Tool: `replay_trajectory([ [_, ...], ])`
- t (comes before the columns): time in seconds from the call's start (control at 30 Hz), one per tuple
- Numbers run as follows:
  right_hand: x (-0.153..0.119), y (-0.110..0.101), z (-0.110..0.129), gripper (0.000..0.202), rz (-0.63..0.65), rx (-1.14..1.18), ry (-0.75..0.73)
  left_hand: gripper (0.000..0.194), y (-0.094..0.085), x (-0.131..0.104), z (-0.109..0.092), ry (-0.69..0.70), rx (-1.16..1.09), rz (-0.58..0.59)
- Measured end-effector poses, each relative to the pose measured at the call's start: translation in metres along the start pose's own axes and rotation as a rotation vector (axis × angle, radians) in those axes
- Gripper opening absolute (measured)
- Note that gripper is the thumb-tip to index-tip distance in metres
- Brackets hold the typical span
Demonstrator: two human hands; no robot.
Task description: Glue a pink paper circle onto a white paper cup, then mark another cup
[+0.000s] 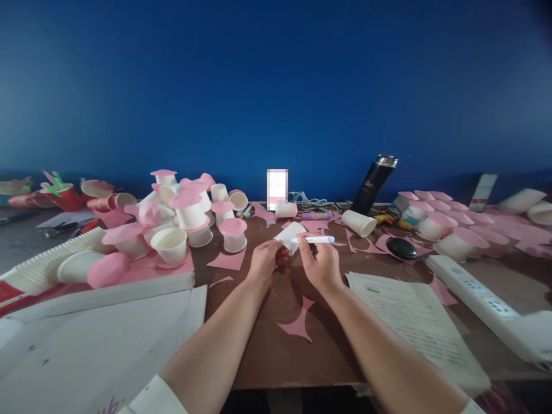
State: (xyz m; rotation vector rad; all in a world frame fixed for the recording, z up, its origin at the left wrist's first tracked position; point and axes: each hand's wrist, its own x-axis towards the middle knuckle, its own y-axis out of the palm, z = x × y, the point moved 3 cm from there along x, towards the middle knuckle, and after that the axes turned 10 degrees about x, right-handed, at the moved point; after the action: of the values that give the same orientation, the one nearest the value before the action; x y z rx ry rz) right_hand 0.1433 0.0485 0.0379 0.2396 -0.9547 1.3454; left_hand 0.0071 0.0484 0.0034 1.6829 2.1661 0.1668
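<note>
Over the middle of the brown table, my left hand (268, 261) pinches the lower left edge of a small white paper piece (290, 232). My right hand (321, 264) is closed round a white marker (322, 239), which points left, its tip end at the paper. Whether the tip touches the paper I cannot tell. A pink paper scrap (299, 323) lies on the table between my forearms. Left of my left hand is another pink piece (227, 259), beside a white paper cup (233, 240) with a pink disc on it.
Paper cups with pink discs (190, 210) crowd the left, beside a cup stack (64, 253) and a white board (99, 339). On the right are a printed sheet (409, 322), a power strip (478, 299), a black mouse (401, 248), a tilted black flask (374, 184) and more pink-topped cups (463, 244).
</note>
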Motion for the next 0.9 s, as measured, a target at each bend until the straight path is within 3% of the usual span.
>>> replay_trajectory([
  [0.3,0.0001,-0.0012,0.0014,0.027,-0.011,-0.001,0.013,0.012,-0.0005,0.0007,-0.0008,-0.016,0.003,-0.022],
  [0.47,-0.0013,0.0020,0.0045,0.024,0.057,0.025,-0.012,0.013,-0.0011,0.0017,0.0012,-0.003,0.002,-0.021],
  [0.63,-0.0012,0.0010,0.0025,0.025,0.003,-0.002,0.012,0.016,-0.0022,0.0029,0.0020,0.010,-0.004,-0.036],
  [0.77,-0.0016,0.0032,0.0020,0.022,0.075,0.036,-0.016,0.016,-0.0027,0.0035,0.0015,0.010,-0.021,-0.041],
  [0.9,-0.0017,0.0011,0.0015,0.024,0.008,0.016,-0.007,0.016,-0.0028,0.0035,0.0009,0.005,-0.021,-0.050],
])
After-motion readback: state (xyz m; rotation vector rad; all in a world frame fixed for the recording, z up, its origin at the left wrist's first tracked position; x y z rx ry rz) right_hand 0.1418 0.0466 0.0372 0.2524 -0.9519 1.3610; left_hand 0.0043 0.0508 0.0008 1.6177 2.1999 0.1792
